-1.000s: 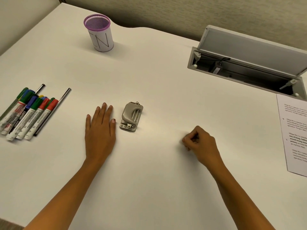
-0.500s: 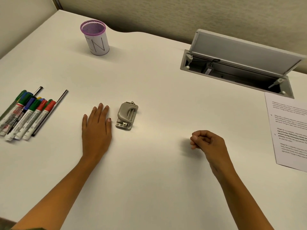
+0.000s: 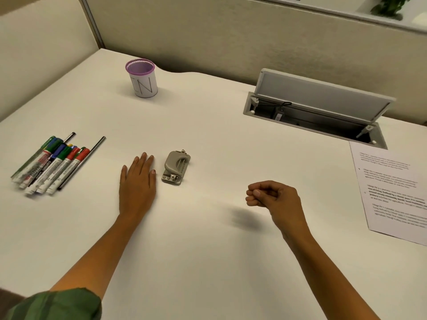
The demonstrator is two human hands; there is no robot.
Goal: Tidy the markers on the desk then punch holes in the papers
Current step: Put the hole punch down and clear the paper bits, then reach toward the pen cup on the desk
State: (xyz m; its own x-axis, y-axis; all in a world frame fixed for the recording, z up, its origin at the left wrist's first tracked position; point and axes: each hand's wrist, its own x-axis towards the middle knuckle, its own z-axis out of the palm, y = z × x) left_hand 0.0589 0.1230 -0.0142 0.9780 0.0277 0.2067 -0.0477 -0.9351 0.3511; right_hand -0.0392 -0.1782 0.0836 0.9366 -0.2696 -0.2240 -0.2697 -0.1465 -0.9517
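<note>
Nothing done yet — the markers (image 3: pixel 49 163) lie loose well left of the flat, empty left hand (image 3: pixel 137 183), hole punch (image 3: pixel 176 167) just beside it; the right hand (image 3: pixel 272 197) hovers curled, seemingly empty, papers (image 3: pixel 392 192) unpunched further right.

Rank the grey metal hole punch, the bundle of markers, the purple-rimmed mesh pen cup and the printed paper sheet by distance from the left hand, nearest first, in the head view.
From the left hand:
1. Grey metal hole punch, just right of the fingers.
2. Bundle of markers, to the left.
3. Purple-rimmed mesh pen cup, at the far side of the desk.
4. Printed paper sheet, far right.
</note>
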